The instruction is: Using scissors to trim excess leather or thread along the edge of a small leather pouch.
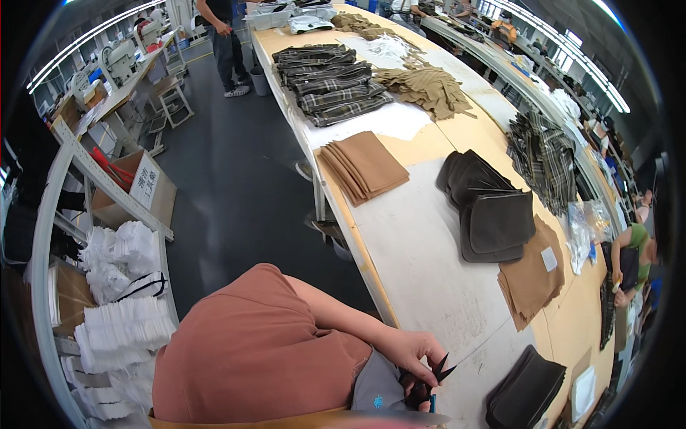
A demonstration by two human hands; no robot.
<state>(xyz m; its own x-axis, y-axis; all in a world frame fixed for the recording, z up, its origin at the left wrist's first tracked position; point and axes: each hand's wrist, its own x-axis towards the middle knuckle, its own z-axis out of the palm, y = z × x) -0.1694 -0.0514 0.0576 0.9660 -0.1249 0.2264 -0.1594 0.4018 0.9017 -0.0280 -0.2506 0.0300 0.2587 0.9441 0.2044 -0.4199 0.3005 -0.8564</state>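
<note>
My left hand [413, 348] is at the near edge of the table, its fingers bent and closed around a small pair of dark scissors [444, 372]. The pointed blades stick out to the right, spread apart. Just below it, a small part of my right hand [425, 406] shows beside a dark object and a bit of blue; its fingers are mostly hidden. A grey cloth [382, 382] with a blue mark lies against my left wrist. To the right sits a stack of dark rounded fabric pieces [525, 390], apart from both hands.
Farther along the table [421, 286] lie brown folded pieces [364, 168], fanned dark panels [496, 222], tan pieces [532, 275] and plaid bundles [332, 82]. At left, a metal rack [50, 286] holds white stacks [121, 332] beside a cardboard box [136, 189]. Another person [225, 43] stands in the aisle.
</note>
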